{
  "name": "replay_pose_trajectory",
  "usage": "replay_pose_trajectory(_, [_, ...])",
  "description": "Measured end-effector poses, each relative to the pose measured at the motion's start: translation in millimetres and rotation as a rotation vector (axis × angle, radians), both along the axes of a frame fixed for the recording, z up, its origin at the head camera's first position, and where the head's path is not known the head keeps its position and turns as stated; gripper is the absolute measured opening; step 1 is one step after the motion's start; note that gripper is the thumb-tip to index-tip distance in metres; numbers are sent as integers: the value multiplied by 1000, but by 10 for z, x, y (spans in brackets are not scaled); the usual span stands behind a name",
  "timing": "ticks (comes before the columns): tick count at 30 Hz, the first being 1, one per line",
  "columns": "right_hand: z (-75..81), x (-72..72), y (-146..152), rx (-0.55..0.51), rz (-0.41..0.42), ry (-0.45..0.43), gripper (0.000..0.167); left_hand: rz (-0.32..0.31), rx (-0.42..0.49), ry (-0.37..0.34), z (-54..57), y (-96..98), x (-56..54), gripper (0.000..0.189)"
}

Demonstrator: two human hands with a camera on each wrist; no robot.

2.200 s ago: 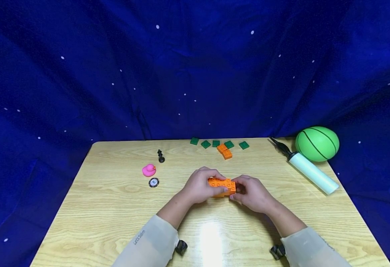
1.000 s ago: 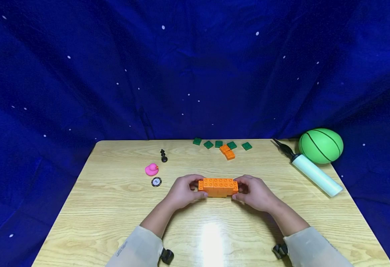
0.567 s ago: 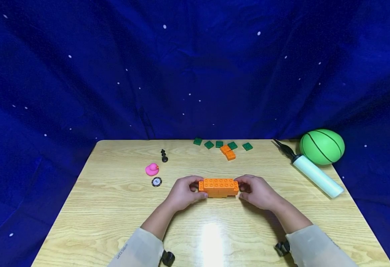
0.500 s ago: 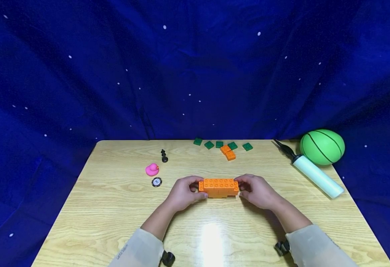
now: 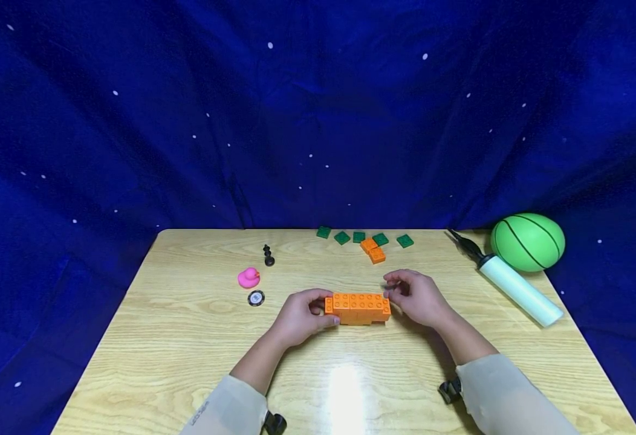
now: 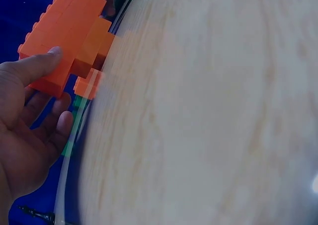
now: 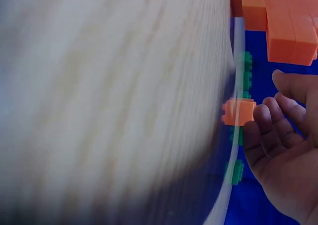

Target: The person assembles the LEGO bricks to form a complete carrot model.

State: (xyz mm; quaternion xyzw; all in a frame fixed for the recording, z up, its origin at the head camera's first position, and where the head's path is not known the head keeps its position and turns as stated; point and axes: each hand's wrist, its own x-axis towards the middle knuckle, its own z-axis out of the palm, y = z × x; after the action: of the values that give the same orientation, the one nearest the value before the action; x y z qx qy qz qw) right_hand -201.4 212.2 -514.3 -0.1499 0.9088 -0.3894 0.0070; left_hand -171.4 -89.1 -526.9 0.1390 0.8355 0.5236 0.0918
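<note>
A long block of joined orange toy building bricks [image 5: 358, 309] is at the middle of the table, studs upward, its lower layers narrower than the top. My left hand [image 5: 298, 317] grips its left end, thumb on the near face and fingers behind, as the left wrist view also shows on the brick block [image 6: 62, 29]. Just off the right end is my right hand [image 5: 418, 297], fingers loosely bent and holding nothing. In the right wrist view a gap shows between the right hand [image 7: 283, 145] and the brick block [image 7: 293, 36].
Behind lie two loose orange bricks [image 5: 376, 255] and several green plates [image 5: 405, 241]. A pink rubber duck [image 5: 249, 278], a black chess piece [image 5: 269, 256] and a poker chip [image 5: 256, 298] are at left. A hand pump [image 5: 519, 290] and a green ball [image 5: 528, 241] occupy the right.
The left hand has shifted to the block's left end and keeps its grip there. My right hand has let go of the right end and moved slightly up and away.
</note>
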Motion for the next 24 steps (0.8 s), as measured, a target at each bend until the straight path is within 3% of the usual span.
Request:
replay_pose_trajectory(15, [-44,-282,-109,-2,-134,-31,44,4,9,3,-22,-7,1,49])
replay_pose_trajectory(24, [-72,-460,-182,11,-192,4,50,6,6,9,-22,-5,7,49])
